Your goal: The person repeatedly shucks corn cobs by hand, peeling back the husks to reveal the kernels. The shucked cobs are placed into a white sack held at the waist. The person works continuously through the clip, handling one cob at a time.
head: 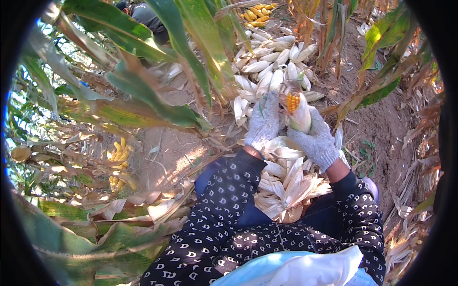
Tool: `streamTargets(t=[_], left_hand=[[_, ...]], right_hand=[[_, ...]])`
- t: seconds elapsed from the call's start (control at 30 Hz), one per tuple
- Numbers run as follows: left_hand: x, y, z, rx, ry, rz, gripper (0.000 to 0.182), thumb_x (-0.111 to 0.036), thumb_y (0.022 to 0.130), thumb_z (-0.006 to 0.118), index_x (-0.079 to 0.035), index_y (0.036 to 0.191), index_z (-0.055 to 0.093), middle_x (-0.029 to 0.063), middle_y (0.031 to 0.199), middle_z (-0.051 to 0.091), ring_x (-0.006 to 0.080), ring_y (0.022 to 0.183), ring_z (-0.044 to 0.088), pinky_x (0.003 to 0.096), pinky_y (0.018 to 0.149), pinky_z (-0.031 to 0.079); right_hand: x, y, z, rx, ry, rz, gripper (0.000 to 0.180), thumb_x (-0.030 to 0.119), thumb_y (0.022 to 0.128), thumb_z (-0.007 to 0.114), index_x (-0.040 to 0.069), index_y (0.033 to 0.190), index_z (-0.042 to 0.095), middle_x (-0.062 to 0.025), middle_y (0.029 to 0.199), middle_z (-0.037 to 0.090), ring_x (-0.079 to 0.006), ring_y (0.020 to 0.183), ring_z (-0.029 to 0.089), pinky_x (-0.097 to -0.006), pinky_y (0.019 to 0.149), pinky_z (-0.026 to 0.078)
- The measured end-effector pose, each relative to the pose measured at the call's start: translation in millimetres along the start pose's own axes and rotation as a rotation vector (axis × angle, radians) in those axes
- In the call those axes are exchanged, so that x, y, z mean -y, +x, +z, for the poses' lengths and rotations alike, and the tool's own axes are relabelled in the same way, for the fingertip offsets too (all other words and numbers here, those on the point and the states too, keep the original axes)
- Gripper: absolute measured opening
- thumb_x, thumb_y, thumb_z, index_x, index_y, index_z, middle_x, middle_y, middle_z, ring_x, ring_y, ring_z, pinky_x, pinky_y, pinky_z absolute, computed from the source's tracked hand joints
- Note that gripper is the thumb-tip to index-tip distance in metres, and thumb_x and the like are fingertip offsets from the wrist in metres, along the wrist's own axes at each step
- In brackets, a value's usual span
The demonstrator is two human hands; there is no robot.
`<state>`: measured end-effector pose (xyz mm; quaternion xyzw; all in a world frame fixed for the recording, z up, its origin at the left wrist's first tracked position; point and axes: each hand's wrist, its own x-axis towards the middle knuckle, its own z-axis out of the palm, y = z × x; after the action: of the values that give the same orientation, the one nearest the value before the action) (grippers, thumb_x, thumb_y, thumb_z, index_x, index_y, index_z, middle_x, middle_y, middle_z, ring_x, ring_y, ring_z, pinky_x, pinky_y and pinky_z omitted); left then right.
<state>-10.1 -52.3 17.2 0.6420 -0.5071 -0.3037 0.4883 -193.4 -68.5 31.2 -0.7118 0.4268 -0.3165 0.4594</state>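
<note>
An ear of corn (300, 116) is tilted up before me, with orange kernels bare near its tip and pale husk around the rest. My right hand (316, 137), in a grey knit glove, grips its lower part. My left hand (263, 119), gloved alike, is closed at the tip's left side on loosened brown husk and silk; its fingertips are partly hidden. Just beyond both hands lies a heap of ears in whitish husks (266, 66). Stripped dry husks (286, 189) are piled between my legs, below the hands.
Husked yellow ears lie in a small pile (257, 15) beyond the heap and in another pile (120, 162) at left. Broad green corn leaves (154, 96) hang across the left side. Dry stalks and bare soil (379, 132) are at right. A person (148, 19) is partly visible at upper left.
</note>
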Motion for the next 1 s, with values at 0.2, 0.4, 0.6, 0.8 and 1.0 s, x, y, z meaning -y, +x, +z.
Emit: streamTargets(t=[0.2,0.4,0.6,0.8,1.0], left_hand=[[-12,-12,-8,0.070,0.167,0.389,0.045,-0.024,0.108,0.047,0.002,0.146,0.048,0.0258,0.138,0.059,0.0369,0.129,0.058,0.0387,0.111,0.043],[-1,-17,-2,0.095,0.128,0.402,0.057,-0.014,0.090,0.068,0.002,0.142,0.051,0.0217,0.132,0.062,0.0395,0.120,0.060,0.0446,0.105,0.046],[-15,-16,8,-0.218,-0.091,0.379,0.031,-0.022,0.099,0.062,0.003,0.118,0.063,0.0139,0.105,0.068,0.0239,0.096,0.063,0.0385,0.085,0.050],[-32,-28,20,-0.127,-0.048,0.313,0.024,-0.020,0.101,0.062,0.003,0.104,0.069,0.0170,0.086,0.070,0.0272,0.080,0.069,0.0395,0.074,0.053],[-43,-39,21,0.034,-0.317,0.227,0.024,-0.020,0.097,0.064,-0.001,0.110,0.068,0.0211,0.092,0.069,0.0392,0.087,0.069,0.0440,0.076,0.054]], right_hand=[[-4,2,-4,-0.009,0.015,-0.151,0.058,0.015,0.082,0.080,0.005,0.134,0.057,-0.0118,0.117,0.071,-0.0196,0.104,0.069,-0.0345,0.091,0.054],[-8,3,-3,0.057,0.017,-0.053,0.061,0.014,0.086,0.077,0.004,0.141,0.051,-0.0123,0.124,0.067,-0.0197,0.111,0.066,-0.0352,0.096,0.052],[-11,6,1,0.068,0.318,-0.042,0.072,0.016,0.094,0.068,0.004,0.157,0.035,-0.0139,0.144,0.056,-0.0214,0.129,0.056,-0.0342,0.109,0.045],[-42,17,9,-0.003,0.871,0.288,0.053,0.037,0.108,0.053,0.007,0.152,0.043,-0.0110,0.146,0.054,-0.0263,0.132,0.055,-0.0430,0.113,0.045],[-32,14,8,-0.007,1.104,0.309,0.059,0.054,0.105,0.052,0.007,0.140,0.055,-0.0100,0.127,0.066,-0.0240,0.111,0.066,-0.0399,0.098,0.054]])
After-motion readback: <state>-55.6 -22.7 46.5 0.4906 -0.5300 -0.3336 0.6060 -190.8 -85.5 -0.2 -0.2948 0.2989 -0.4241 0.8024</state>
